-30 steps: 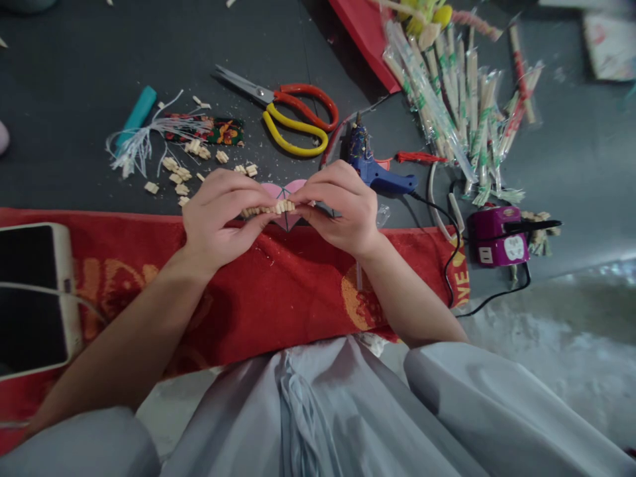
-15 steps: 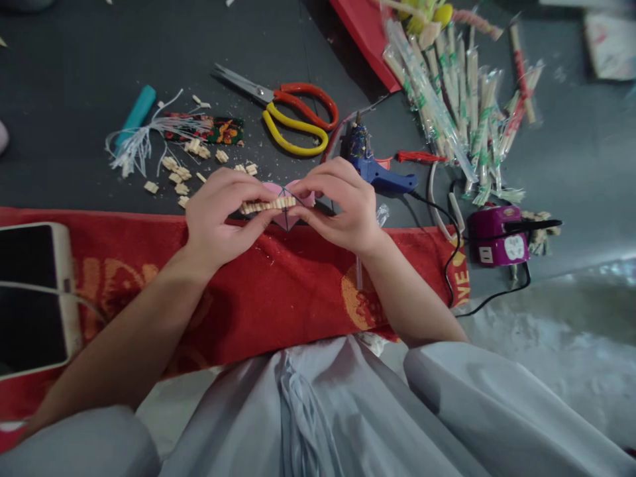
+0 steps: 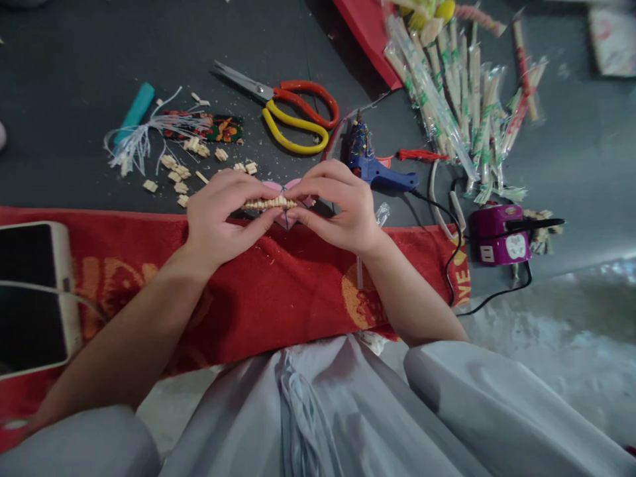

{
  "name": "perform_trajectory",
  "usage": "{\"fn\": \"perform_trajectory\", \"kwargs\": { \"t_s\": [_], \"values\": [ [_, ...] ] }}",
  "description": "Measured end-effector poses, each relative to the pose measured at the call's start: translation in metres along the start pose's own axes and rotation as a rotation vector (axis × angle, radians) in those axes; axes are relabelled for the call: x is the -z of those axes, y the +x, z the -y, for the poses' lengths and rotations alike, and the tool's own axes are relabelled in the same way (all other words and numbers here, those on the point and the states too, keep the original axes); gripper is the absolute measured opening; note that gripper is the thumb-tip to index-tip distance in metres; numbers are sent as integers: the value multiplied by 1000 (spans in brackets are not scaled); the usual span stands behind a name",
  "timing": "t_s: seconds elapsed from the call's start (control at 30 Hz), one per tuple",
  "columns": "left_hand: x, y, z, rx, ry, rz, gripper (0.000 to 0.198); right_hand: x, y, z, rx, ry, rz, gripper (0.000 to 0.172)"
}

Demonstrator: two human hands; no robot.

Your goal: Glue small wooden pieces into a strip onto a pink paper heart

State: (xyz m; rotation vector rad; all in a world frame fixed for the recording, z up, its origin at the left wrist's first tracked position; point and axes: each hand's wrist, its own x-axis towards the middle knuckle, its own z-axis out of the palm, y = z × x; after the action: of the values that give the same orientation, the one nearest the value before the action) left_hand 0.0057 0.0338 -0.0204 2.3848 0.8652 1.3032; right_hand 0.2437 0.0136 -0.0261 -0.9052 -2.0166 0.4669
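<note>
At near left, on the red towel (image 3: 288, 298), a pale-framed tablet (image 3: 30, 324), with a grey cable (image 3: 30, 286) across the dark screen; a likely snag for the left forearm (image 3: 134, 324) if drawn back low. Farther off at left, on the dark table (image 3: 124, 40), a teal tube (image 3: 135, 112), a white string tassel (image 3: 142, 140) and a flowered cloth strip (image 3: 226, 129), with loose wooden blocks (image 3: 179, 173) near them; apt to scatter if brushed by the left hand (image 3: 218, 212).

At centre, over the towel's far edge, a row of small wooden pieces (image 3: 269, 203). Held at the left by thumb and fingers of the left hand, at the right by closely pinched fingertips of the right hand (image 3: 342, 205). Cannot tell the firmness of either pinch. Probably weakest at the joins: liable to crack or shed a piece if squeezed or bent unevenly. Behind the row, a pink heart (image 3: 272, 186) with dark lines; impossible to tell if touching.

Beyond, open scissors (image 3: 268, 95). To the right, just past the right hand, a blue glue gun (image 3: 375, 169); perhaps a burn from a careless reach, if hot, or a drag from a tug on the black cord (image 3: 446, 273). At far right, sleeved chopsticks (image 3: 462, 99); at right, nearer, a purple box (image 3: 499, 235).
</note>
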Motion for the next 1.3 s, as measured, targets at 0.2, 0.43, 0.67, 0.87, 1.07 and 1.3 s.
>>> {"fn": "perform_trajectory", "kwargs": {
  "t_s": [0.2,0.43,0.67,0.87,1.07,1.3],
  "values": [
    [2,-1,-3,71,12,39,5,1,2,3,-64,-29,18,40],
    [-2,-4,3,54,13,9,7,2,6,8,-43,43,-98,38],
    [1,-3,1,89,-1,43,5,7,6,-1,-144,39,-178,41],
    [2,-2,0,83,17,87,6,5,3,-7,-215,44,-19,41],
    [-1,-2,5,-16,0,76,8,2,4,-3,-268,133,124,32],
    [-2,-2,9,52,-62,203,7,0,5,0,-219,155,114,23]
  ]
}}
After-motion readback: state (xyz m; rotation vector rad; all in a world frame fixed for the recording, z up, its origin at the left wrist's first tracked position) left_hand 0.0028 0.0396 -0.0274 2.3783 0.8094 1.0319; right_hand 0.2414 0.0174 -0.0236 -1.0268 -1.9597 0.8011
